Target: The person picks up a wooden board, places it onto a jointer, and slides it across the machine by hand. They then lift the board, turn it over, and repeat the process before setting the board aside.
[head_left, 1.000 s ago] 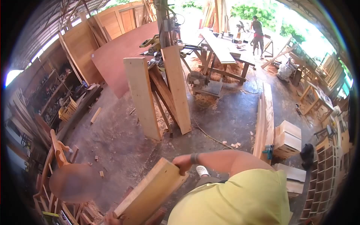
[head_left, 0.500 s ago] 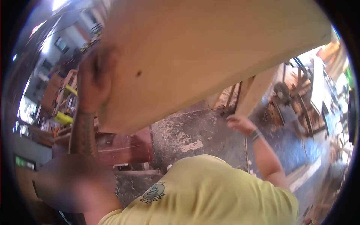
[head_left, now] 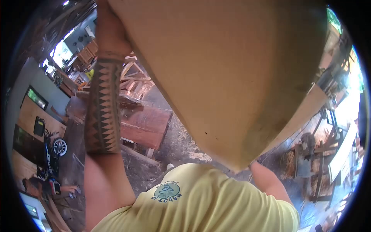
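Tilting steeper vs. the prev. view, the wooden board (head_left: 232, 77) is up in front of the yellow shirt (head_left: 201, 197), w/ the left hand (head_left: 113, 33) clamped on its edge; the right hand (head_left: 254, 165), apart before, now meets its btm corner, grip unclear.

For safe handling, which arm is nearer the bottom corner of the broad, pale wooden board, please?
Right: the right arm is beside that corner; the left hand is at the board's upper-left edge.

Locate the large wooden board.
The board fills the upper middle of the head view, its left edge at the left hand, lowest corner by the right hand.
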The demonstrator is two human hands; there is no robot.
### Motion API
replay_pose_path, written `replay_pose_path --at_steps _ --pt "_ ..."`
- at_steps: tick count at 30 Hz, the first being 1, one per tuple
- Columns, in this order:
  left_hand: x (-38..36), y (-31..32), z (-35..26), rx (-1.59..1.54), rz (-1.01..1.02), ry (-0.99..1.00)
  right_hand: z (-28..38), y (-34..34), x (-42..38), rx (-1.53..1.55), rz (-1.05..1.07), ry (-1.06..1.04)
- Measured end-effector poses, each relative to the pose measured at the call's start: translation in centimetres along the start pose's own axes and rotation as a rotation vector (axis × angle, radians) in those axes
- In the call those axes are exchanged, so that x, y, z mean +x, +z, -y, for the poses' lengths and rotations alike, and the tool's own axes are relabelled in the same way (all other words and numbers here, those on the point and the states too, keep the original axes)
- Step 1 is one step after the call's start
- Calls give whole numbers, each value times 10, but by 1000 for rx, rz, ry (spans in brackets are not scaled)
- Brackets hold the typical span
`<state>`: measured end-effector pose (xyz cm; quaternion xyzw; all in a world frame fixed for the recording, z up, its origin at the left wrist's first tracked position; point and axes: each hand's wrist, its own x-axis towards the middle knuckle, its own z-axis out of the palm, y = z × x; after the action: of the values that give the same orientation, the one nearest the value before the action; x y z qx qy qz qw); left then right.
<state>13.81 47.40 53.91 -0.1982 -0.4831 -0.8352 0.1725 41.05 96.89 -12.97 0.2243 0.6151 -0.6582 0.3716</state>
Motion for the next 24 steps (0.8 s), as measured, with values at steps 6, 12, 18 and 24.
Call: replay_pose_path --at_steps 6,12,18,24 --pt "-26 -90 89 -106 -23 -133 -61 0 -56 85 51 244" --pt "-99 -185 243 -391 -229 -316 -98 -51 -149 310 -52 280" --pt "-301 -278 371 -610 -623 -761 -21 -41 -286 -299 -769 -100" --pt "-413 -315 430 -770 -851 -955 89 -15 -398 -497 -993 39"
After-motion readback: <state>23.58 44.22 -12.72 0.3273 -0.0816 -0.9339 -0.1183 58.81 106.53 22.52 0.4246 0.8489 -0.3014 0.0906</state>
